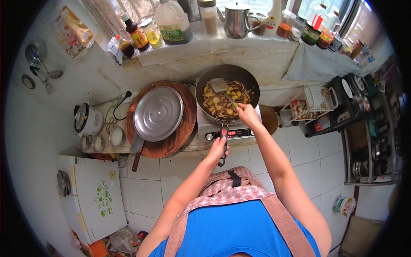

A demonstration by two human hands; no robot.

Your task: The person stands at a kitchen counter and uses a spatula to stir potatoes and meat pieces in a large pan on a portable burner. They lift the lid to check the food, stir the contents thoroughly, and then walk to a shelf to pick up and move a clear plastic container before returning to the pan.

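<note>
A dark wok (205,107) sits on a silver electric cooktop (203,128) with a lit red display. Browned slices and yellow chunks of food (236,93) cover the wok's bottom. My left hand (219,149) grips the black wok handle (223,136), which points towards me. In my right hand (247,114), at the wok's near right rim, is the green-ended handle of a slotted metal spatula (218,85). The spatula's blade rests among the food at the upper left. Part of its shaft is hidden by food and fingers.
Left of the cooktop, a metal lid (159,112) and a cleaver (137,152) lie on a round wooden board (189,119). Bottles and a steel kettle (236,21) line the window ledge behind. At right stands a white rack (318,99); a white freezer (93,196) is at lower left.
</note>
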